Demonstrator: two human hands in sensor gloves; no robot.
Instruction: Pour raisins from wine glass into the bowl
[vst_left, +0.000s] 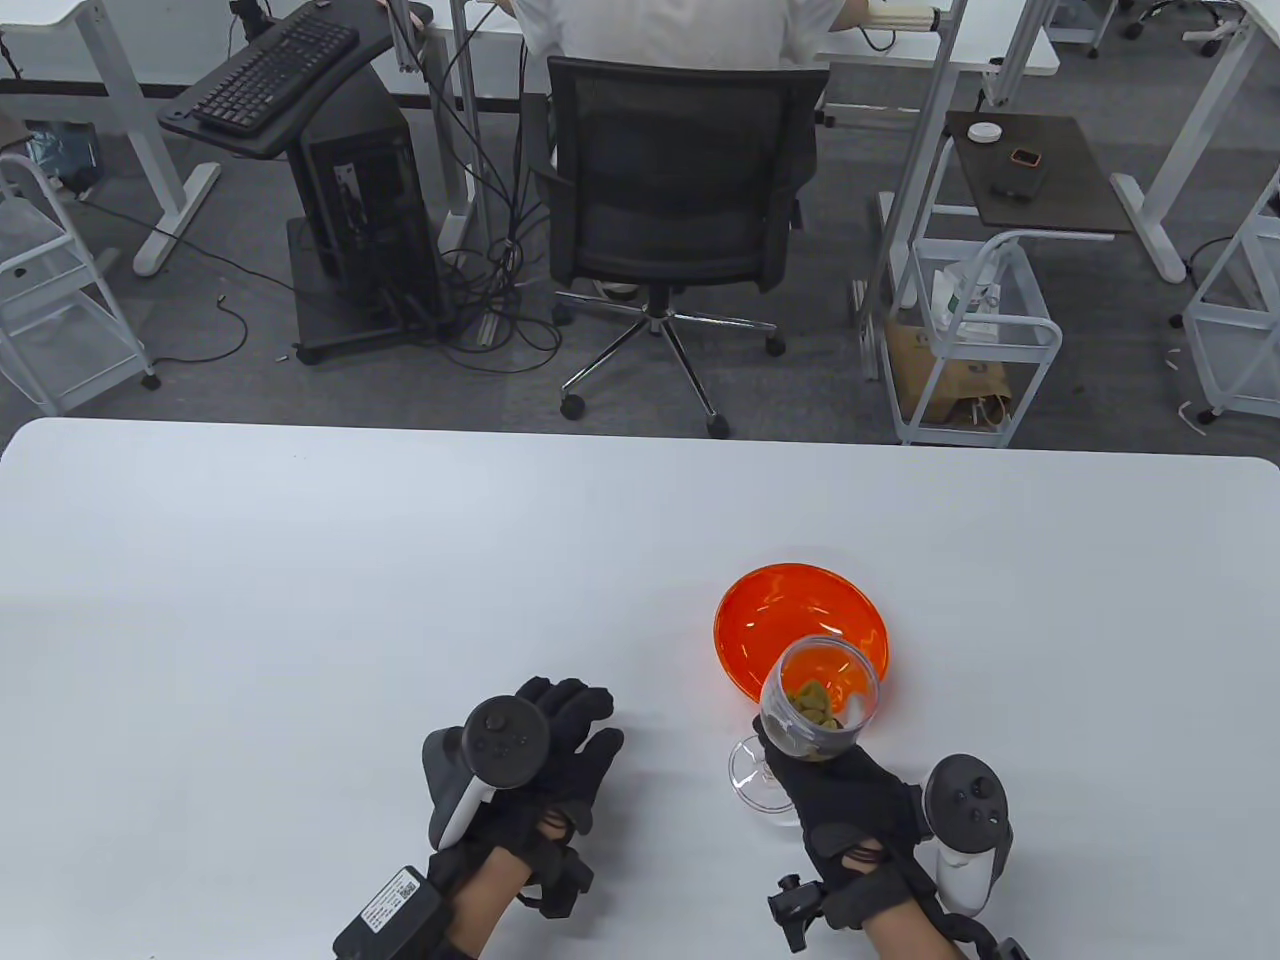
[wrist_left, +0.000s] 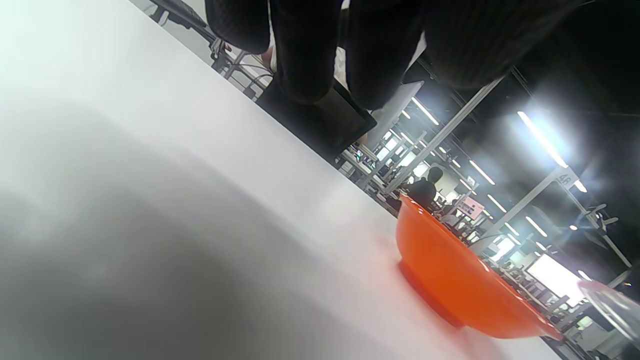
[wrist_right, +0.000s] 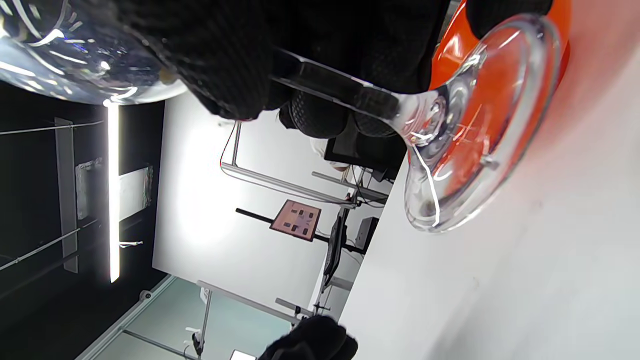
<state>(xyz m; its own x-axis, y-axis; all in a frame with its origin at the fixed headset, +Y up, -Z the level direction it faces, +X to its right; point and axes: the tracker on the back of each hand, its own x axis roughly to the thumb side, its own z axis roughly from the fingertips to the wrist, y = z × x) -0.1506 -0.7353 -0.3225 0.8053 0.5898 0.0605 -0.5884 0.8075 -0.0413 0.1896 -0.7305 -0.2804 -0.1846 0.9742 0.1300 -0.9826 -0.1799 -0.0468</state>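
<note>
Two gloved hands at near edge of white table (vst_left: 300, 560). Left hand (vst_left: 545, 760) resting palm-down on tabletop, fingers loosely spread, holding nothing; well apart from glass and bowl. In left wrist view, dark knit fingers (wrist_left: 305, 55) hanging from top edge over smooth matte surface, orange bowl (wrist_left: 450, 285) standing to the right.

Further right, wine glass (vst_left: 815, 715) held off the table, tilted, mouth toward bowl (vst_left: 780, 610). Right hand (vst_left: 850, 810) gripping from below: fingers wrapped round stem and lower bulb. In right wrist view, fingers (wrist_right: 220, 65) closed over clear stem where it meets the bulb; round foot of wine glass (wrist_right: 475, 130) free of the hand, clear of tabletop, bowl's orange showing through it. Raisins (vst_left: 812, 705) greenish-tan, wrinkled, heaped low inside glass, above the gripping fingers. Glass rim overlapping bowl's near edge in table view; contact between them not determinable.

Bowl: translucent orange, glossy, round, shallow with small foot ring, standing on table just beyond right hand. Glass: clear, thin-walled, rounded bulb, slim stem, flat disc foot. Gloves: black, knitted texture.
</note>
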